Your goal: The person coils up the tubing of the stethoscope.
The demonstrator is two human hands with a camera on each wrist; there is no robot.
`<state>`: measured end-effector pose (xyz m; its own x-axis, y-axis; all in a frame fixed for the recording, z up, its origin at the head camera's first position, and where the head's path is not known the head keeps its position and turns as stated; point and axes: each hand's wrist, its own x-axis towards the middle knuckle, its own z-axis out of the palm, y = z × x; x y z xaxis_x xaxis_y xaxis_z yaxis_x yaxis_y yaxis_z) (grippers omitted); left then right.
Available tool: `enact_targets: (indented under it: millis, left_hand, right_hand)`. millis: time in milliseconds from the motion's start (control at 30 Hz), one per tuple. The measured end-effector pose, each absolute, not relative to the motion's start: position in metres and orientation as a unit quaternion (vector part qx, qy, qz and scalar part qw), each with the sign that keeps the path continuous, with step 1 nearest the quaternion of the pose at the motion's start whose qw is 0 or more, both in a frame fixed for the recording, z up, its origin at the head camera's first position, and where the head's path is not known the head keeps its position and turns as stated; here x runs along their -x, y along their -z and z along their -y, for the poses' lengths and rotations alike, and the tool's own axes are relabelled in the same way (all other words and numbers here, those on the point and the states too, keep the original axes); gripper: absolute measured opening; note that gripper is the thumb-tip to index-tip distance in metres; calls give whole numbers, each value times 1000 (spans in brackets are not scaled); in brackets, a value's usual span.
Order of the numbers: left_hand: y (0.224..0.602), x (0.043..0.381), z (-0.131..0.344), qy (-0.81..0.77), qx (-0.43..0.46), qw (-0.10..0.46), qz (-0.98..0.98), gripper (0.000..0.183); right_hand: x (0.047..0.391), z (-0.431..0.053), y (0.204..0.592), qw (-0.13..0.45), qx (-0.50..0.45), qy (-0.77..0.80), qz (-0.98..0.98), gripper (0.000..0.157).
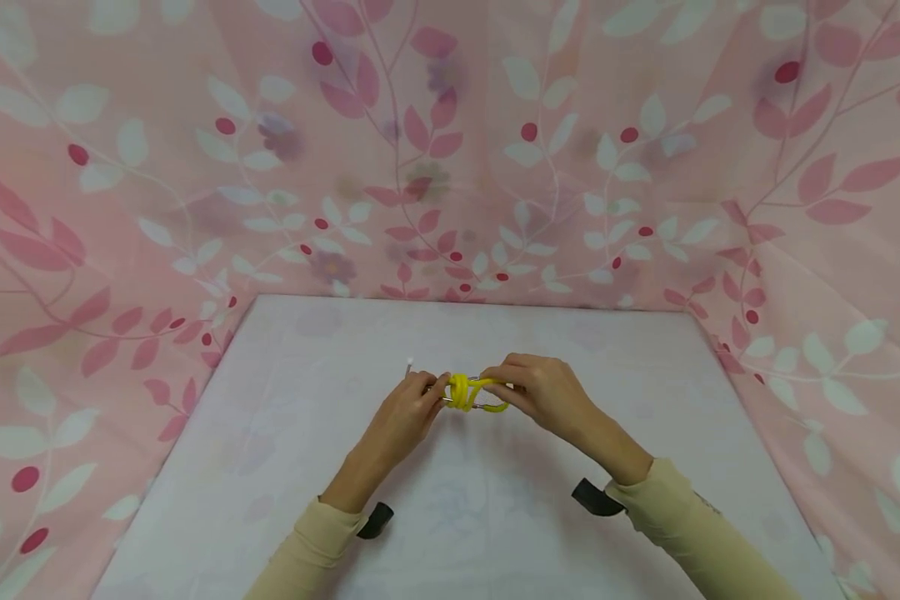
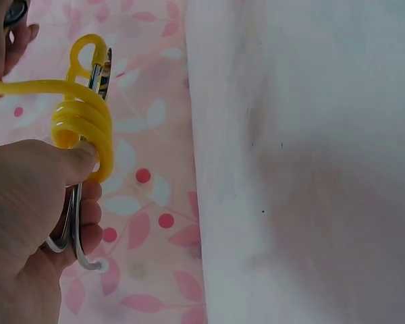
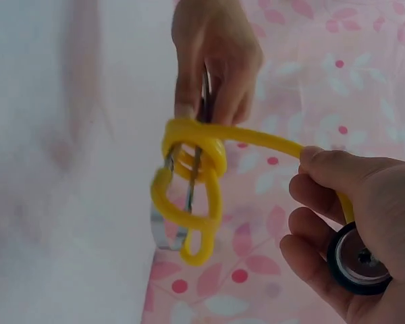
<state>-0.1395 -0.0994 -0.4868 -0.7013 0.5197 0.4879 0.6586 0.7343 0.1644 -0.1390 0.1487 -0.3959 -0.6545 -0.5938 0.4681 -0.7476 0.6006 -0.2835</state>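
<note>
At far left, pink leaf-patterned cloth stands as a side wall; it continues along the far side. The desk, under a pale cover, begins to its right. Over the desk's left half comes a beige sleeve with a black piece at the cuff. The left hand is grasping a metal wire frame, its thumb against the left end of the yellow coil. A white-tipped leg of the frame projects to the left past the fingers.

The yellow cord is at centre, held above the desk: several turns encircle the frame, with looser loops toward the frame's right end. One length runs right from the coil to the right hand, pinched between thumb and forefinger. A round black-rimmed object shows at that palm; whether it is held cannot be told.
</note>
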Motion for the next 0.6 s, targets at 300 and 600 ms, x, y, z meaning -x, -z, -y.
enact_targets:
  millis: [300, 600]
  left_hand:
    - [481, 134, 95, 176, 364, 207, 891, 50]
    - [476, 133, 97, 205, 396, 204, 872, 54]
  right_hand:
    - [173, -163, 409, 115, -332, -314, 882, 18]
    - [190, -177, 433, 21, -309, -405, 861, 16]
